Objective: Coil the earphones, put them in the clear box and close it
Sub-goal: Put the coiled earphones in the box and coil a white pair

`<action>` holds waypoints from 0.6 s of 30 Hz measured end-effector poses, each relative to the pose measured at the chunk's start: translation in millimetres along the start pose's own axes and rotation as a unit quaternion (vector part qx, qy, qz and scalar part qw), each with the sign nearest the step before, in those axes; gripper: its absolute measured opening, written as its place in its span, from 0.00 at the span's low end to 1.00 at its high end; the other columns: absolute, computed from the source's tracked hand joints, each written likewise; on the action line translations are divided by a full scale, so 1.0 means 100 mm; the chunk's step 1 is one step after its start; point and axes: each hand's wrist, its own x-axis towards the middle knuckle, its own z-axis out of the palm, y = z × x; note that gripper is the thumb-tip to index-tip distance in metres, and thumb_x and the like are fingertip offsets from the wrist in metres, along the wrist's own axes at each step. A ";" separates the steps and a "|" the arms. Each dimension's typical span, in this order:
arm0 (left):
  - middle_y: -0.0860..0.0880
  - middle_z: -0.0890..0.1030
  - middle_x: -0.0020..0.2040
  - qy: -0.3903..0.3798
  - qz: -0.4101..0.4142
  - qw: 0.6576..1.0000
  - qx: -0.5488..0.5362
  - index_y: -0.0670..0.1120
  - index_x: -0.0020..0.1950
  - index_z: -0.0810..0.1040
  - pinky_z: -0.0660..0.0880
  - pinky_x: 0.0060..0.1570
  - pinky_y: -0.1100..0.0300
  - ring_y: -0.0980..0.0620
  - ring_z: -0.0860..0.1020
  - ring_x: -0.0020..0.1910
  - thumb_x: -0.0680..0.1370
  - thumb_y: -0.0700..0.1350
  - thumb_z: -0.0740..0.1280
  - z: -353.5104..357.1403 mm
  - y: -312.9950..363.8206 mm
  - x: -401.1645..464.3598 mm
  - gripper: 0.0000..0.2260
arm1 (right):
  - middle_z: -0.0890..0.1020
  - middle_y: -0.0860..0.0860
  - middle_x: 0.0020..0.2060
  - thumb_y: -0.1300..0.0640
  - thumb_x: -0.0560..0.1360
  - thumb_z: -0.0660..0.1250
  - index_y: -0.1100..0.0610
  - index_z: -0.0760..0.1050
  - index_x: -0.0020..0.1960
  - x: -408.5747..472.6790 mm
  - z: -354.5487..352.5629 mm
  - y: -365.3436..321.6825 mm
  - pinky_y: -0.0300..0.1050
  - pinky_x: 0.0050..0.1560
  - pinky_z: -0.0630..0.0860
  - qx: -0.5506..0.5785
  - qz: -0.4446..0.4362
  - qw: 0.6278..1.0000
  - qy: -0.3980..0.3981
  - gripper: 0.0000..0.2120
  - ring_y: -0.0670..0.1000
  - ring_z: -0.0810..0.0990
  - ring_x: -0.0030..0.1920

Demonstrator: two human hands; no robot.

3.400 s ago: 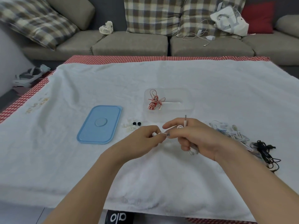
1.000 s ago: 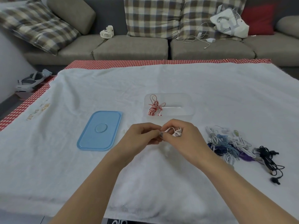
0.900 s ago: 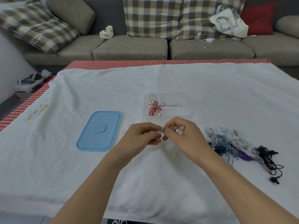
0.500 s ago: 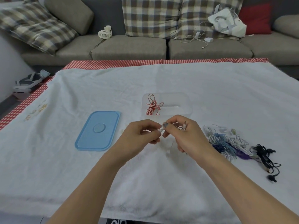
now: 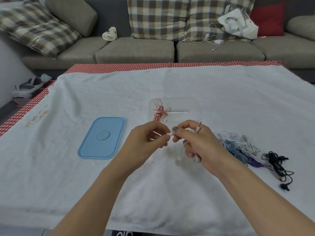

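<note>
Two hands wind a thin white earphone cable [image 5: 190, 147] above a white towel-covered table [image 5: 170, 193].
Left hand [image 5: 144, 142] and right hand [image 5: 197, 143] both pinch it — just near of the clear plastic box [image 5: 185, 108], open, lidless.

Location: a home living room. I sit at a low table [image 5: 221, 92] covered by a white towel over red checked cloth. On the far side stands a grey sofa [image 5: 136, 50] with plaid cushions [image 5: 153, 16], a red cushion [image 5: 267, 19] and a small fan [image 5: 110, 34]. Sandals [image 5: 27, 87] lie on the floor, far left.
</note>
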 end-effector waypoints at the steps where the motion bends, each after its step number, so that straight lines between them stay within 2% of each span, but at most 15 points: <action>1: 0.54 0.85 0.42 0.005 0.004 1.000 -0.004 0.50 0.49 0.83 0.82 0.48 0.61 0.53 0.85 0.43 0.79 0.42 0.72 0.00 0.01 -0.01 0.03 | 0.84 0.53 0.36 0.56 0.77 0.70 0.59 0.80 0.46 0.00 -0.01 -0.01 0.43 0.28 0.61 0.006 0.009 1.000 -0.004 0.06 0.49 0.61 0.22; 4: 0.52 0.86 0.42 0.016 0.016 1.000 -0.020 0.48 0.49 0.83 0.82 0.48 0.62 0.54 0.85 0.44 0.79 0.41 0.72 0.00 0.04 -0.02 0.03 | 0.84 0.53 0.37 0.58 0.77 0.69 0.60 0.81 0.48 -0.01 -0.03 -0.04 0.40 0.25 0.63 0.028 0.033 0.999 -0.018 0.05 0.48 0.61 0.23; 7: 0.51 0.86 0.41 0.018 0.032 0.999 -0.027 0.48 0.48 0.83 0.81 0.48 0.59 0.55 0.85 0.43 0.78 0.41 0.73 0.01 0.06 -0.03 0.02 | 0.82 0.52 0.34 0.61 0.77 0.68 0.59 0.80 0.45 -0.02 -0.03 -0.07 0.38 0.23 0.62 0.064 0.043 0.997 -0.028 0.03 0.47 0.60 0.23; 14: 0.50 0.86 0.42 0.006 0.058 0.996 -0.070 0.47 0.49 0.86 0.80 0.50 0.63 0.53 0.85 0.44 0.78 0.39 0.73 0.01 0.08 -0.04 0.04 | 0.77 0.51 0.32 0.63 0.78 0.66 0.58 0.76 0.40 -0.03 -0.06 -0.12 0.37 0.22 0.60 0.148 0.101 0.981 -0.076 0.07 0.44 0.59 0.21; 18: 0.48 0.86 0.43 -0.004 0.055 0.991 -0.122 0.42 0.49 0.85 0.79 0.49 0.63 0.52 0.84 0.43 0.78 0.37 0.72 0.00 0.09 -0.04 0.03 | 0.75 0.50 0.32 0.62 0.78 0.65 0.58 0.73 0.40 -0.05 -0.07 -0.13 0.36 0.21 0.60 0.197 0.122 0.967 -0.107 0.07 0.43 0.59 0.21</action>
